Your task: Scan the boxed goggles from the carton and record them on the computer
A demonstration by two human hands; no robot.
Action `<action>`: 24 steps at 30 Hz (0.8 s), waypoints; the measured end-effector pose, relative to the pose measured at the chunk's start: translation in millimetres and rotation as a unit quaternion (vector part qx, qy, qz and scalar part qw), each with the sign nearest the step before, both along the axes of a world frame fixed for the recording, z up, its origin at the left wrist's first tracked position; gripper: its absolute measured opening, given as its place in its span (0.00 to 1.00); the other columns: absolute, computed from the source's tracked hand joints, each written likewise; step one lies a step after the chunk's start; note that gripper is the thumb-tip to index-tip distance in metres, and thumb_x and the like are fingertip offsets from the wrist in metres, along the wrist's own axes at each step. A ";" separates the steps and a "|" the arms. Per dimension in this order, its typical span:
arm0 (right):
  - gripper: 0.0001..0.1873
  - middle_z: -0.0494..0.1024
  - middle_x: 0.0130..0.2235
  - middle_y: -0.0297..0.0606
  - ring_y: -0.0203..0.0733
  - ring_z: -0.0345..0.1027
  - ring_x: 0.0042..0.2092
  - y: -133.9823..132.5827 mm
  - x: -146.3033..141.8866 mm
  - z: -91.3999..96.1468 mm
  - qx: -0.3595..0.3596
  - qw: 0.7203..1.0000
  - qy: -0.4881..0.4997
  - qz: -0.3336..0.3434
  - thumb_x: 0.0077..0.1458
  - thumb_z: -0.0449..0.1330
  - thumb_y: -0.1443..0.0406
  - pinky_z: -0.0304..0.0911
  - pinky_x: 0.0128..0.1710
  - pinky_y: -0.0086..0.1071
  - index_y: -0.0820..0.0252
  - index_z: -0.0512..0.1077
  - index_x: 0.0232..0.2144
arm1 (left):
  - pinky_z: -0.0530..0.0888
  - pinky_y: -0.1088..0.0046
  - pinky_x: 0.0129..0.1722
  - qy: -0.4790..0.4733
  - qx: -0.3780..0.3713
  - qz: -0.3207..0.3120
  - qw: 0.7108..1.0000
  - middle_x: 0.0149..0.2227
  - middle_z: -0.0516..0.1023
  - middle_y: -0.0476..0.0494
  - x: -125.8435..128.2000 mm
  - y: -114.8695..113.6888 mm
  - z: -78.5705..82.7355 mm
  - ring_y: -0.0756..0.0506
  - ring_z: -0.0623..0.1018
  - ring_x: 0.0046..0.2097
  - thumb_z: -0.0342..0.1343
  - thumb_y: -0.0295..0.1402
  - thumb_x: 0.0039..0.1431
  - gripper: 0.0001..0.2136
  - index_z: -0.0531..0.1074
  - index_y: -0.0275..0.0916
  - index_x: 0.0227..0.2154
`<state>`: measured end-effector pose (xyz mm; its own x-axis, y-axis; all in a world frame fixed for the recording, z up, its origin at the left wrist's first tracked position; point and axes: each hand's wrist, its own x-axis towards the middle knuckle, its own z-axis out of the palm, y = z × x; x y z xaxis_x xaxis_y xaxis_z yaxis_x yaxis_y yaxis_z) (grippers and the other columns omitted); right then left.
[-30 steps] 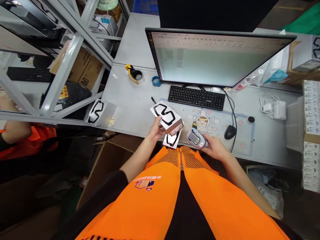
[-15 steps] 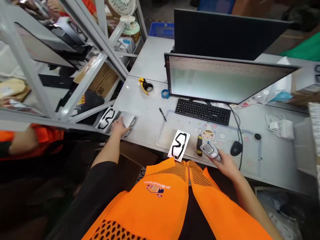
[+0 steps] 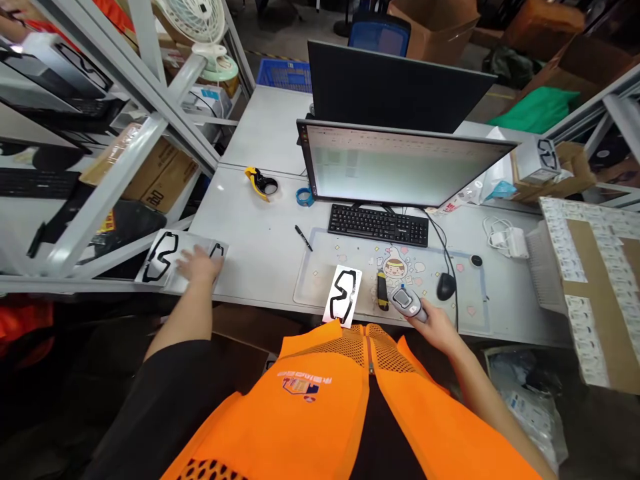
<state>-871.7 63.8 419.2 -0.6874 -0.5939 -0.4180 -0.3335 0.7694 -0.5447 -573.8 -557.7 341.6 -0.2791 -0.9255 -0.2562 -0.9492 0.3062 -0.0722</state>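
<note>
My left hand lies with its fingers spread over flat white boxes at the table's left front corner. A black angular outline is printed on the left white box; part of another white box shows beside my thumb. My palm hides how the two meet. In my right hand is a grey handheld barcode scanner, held low above the front edge. A further white box with the same black outline lies before my vest. Between it and the scanner lies a yellow and black utility knife.
A keyboard, a mouse and a lit monitor occupy the right half. A pen, blue tape roll and yellow tape dispenser lie further left. Metal frame bars border the left side.
The view has turned to the right. My left hand, earlier at a box's edge, now lies spread over the boxes, which sit closer together. My right hand still holds the scanner.
</note>
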 end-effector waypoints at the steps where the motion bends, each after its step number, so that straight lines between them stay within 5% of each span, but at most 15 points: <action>1: 0.21 0.87 0.42 0.45 0.61 0.82 0.47 -1.3 2.0 -0.7 0.002 1.000 -0.001 -0.003 0.61 0.64 0.46 0.70 0.44 0.40 0.53 0.77 0.47 | 0.66 0.40 0.72 0.017 0.005 -0.020 1.000 0.80 0.54 0.12 -16.4 29.7 -2.1 0.24 0.63 0.77 0.57 0.45 0.75 0.40 0.52 0.23 0.77; 4: 0.22 0.86 0.41 0.45 0.60 0.82 0.45 -6.6 5.1 -4.8 0.012 1.000 -0.011 0.000 0.61 0.63 0.46 0.68 0.43 0.41 0.53 0.76 0.48 | 0.63 0.49 0.77 0.184 0.119 -0.145 0.965 0.81 0.54 0.18 -70.0 164.2 -10.5 0.28 0.60 0.80 0.58 0.48 0.74 0.44 0.49 0.29 0.81; 7: 0.22 0.86 0.42 0.45 0.60 0.82 0.47 -13.6 3.7 -10.6 0.011 1.000 -0.025 0.004 0.61 0.63 0.47 0.69 0.45 0.41 0.53 0.77 0.50 | 0.67 0.39 0.73 0.204 0.266 -0.193 0.922 0.83 0.47 0.20 -117.0 303.3 -18.4 0.19 0.59 0.80 0.69 0.60 0.63 0.59 0.42 0.42 0.84; 10: 0.21 0.87 0.44 0.45 0.59 0.82 0.49 -20.4 -1.2 -13.5 0.003 0.999 -0.031 0.018 0.61 0.65 0.50 0.71 0.47 0.42 0.53 0.78 0.51 | 0.73 0.32 0.64 0.147 0.292 -0.158 0.932 0.81 0.45 0.12 -142.6 366.7 -27.4 0.11 0.67 0.73 0.77 0.53 0.55 0.67 0.37 0.43 0.85; 14: 0.20 0.88 0.44 0.45 0.60 0.83 0.47 -25.2 -10.0 -9.7 -0.011 0.998 -0.032 0.046 0.60 0.66 0.51 0.72 0.45 0.42 0.54 0.79 0.49 | 0.72 0.36 0.64 0.168 0.232 -0.248 0.925 0.78 0.55 0.18 -120.1 333.5 -39.2 0.15 0.70 0.70 0.77 0.37 0.51 0.65 0.42 0.47 0.85; 19: 0.22 0.89 0.49 0.44 0.59 0.83 0.50 -27.6 -18.8 0.4 -0.067 0.993 -0.066 0.069 0.58 0.67 0.52 0.75 0.49 0.43 0.55 0.80 0.51 | 0.67 0.41 0.69 0.283 0.137 -0.428 0.847 0.77 0.59 0.25 -49.2 272.0 -44.1 0.22 0.64 0.74 0.71 0.35 0.58 0.55 0.47 0.48 0.84; 24: 0.26 0.89 0.50 0.44 0.59 0.83 0.52 -39.2 -26.1 13.6 -0.106 0.982 -0.127 0.096 0.55 0.69 0.53 0.77 0.57 0.49 0.59 0.82 0.53 | 0.67 0.43 0.68 0.316 0.080 -0.465 0.823 0.75 0.62 0.25 -27.0 266.2 -42.4 0.24 0.64 0.74 0.69 0.35 0.62 0.51 0.48 0.50 0.83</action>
